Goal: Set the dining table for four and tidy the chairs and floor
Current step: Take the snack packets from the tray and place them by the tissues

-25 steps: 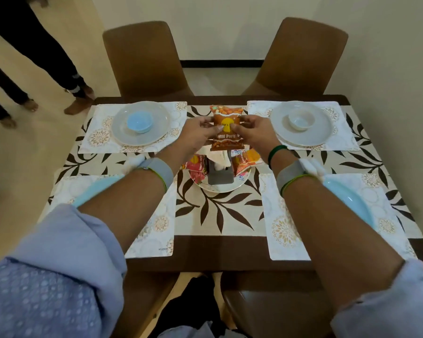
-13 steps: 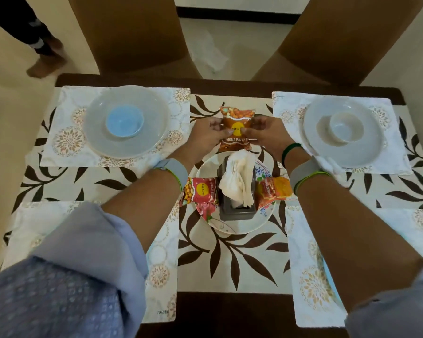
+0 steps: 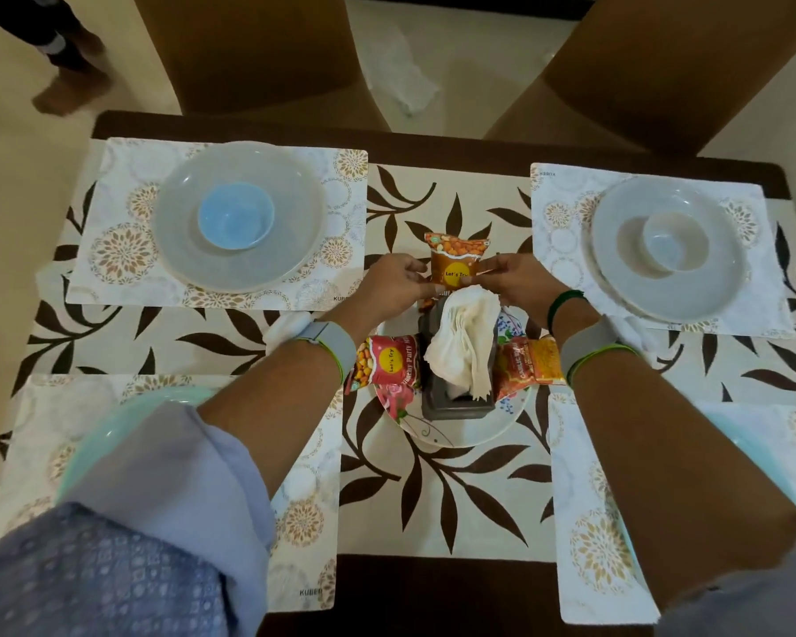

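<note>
view: head camera, looking down on the table (image 3: 249, 128)
snack packet (image 3: 456, 262): small orange-brown pouch held upright, a yellow disc reading "Let's Try" on its front and a picture of coated nuts across its top; it is at 12 o'clock of the centre plate, its lower end hidden behind the napkins
left grip (image 3: 389, 280): thumb and fingertips pinch the packet's left edge
right grip (image 3: 515, 282): thumb and fingertips pinch the packet's right edge
centre plate (image 3: 433, 436): white with a floral print, mid-table
napkin holder (image 3: 456, 409): grey, on the centre plate, stuffed with white napkins (image 3: 460, 347)
red packet (image 3: 389, 365): on the plate at 9 o'clock of the holder
orange packet (image 3: 529, 360): at 3 o'clock of the holder
far settings: clear plate (image 3: 171, 250) with blue bowl (image 3: 235, 218) at 10 o'clock; pale plate (image 3: 718, 287) with white bowl (image 3: 672, 241) at 2 o'clock, each on a placemat
floor: crumpled tissue (image 3: 410, 85) at 12 o'clock, between the 11 o'clock chair (image 3: 249, 52) and the 1 o'clock chair (image 3: 662, 85)
</note>
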